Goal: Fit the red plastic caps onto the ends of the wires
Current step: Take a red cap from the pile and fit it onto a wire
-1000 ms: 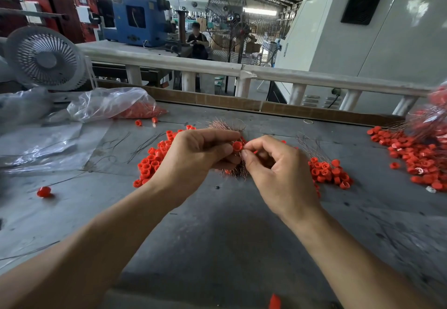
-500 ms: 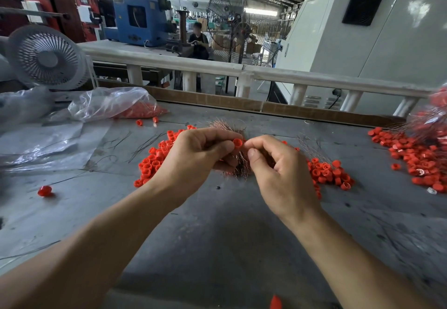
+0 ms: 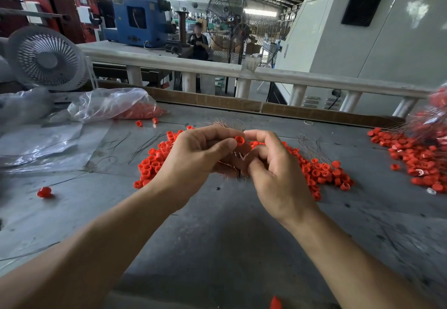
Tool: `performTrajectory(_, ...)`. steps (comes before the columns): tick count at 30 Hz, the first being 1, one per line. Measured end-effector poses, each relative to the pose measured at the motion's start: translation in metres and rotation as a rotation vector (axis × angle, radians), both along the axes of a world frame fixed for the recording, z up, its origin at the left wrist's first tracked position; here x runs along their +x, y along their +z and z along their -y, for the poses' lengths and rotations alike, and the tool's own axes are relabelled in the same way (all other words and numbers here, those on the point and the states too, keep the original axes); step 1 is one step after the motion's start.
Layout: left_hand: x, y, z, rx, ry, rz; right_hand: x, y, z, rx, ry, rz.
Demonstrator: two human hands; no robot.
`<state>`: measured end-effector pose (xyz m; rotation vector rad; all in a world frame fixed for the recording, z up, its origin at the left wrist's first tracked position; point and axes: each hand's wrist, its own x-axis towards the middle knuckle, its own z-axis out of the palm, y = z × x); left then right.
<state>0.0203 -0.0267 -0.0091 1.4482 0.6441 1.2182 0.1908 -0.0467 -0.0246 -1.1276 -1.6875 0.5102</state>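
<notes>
Above the table's (image 3: 217,248) middle, a red cap (image 3: 239,140) sits pinched at the left hand's (image 3: 193,156) fingertips, open mouth facing right. The right hand (image 3: 273,171), touching it, curls around a wire bundle (image 3: 238,158); which wire it feeds, cannot tell.

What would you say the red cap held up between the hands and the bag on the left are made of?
The red cap looks like moulded plastic: uniform colour, dull sheen. The bag appears to be thin clear plastic film: see-through, crinkled, glossy.
</notes>
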Motion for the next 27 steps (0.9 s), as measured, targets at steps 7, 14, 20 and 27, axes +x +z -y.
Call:
performTrajectory(7,-0.0009,-0.0012,-0.0018,-0.005,-0.013,0.007,0.0004,-0.0017,0.0011,-0.006,0.031,-0.021)
performTrajectory(14,-0.0011,-0.0004,-0.0007,-0.038,-0.048,0.044,-0.0017,0.0011,0.0052,-0.030,0.098,-0.027)
performTrajectory(20,-0.0014,-0.0019,-0.0022,-0.043,-0.029,0.014,-0.0009,-0.0005,0.0028,-0.029,0.010,-0.033)
performTrajectory(27,-0.0005,-0.0028,-0.0024,-0.029,0.016,-0.039,0.0035,-0.0010,0.0011,0.004,-0.097,0.031)
